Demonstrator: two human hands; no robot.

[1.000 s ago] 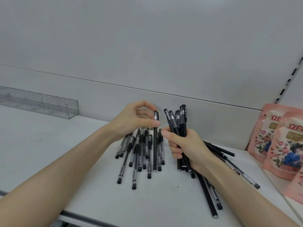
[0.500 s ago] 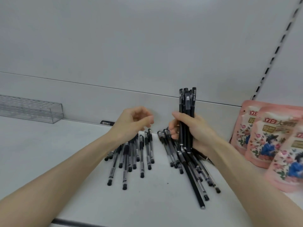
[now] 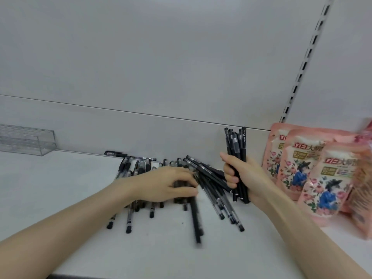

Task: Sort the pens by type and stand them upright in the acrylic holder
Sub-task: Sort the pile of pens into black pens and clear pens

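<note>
**A:** Where are the pens sitting right now?

**B:** Most are lying in a pile of loose pens [image 3: 213, 184] on the shelf [image 3: 60, 188]. The right hand [image 3: 244, 178] is clamping a bundle of black pens [image 3: 237, 150] upright, just beside the pink pouches [image 3: 302, 168]. The acrylic holder [image 3: 30, 141] is standing well apart at the far left, with no pens showing in it.

**A:** And the left hand [image 3: 167, 184]?

**B:** It's lying over the middle of the pile with its fingers bending down onto the pens. Motion blur is hiding whether it's pinching one, so I cannot tell.

**A:** What's worrying you?

**B:** The bundle is getting thick, so I'm guessing a pen could slide out of that fist. Clear-barrelled and solid black pens are crossing each other, so a hasty pull is risking dragging neighbours along or mixing types. One blurred black pen [image 3: 195, 222] is pointing toward the shelf's front edge, and a nudge could send it over.
</note>
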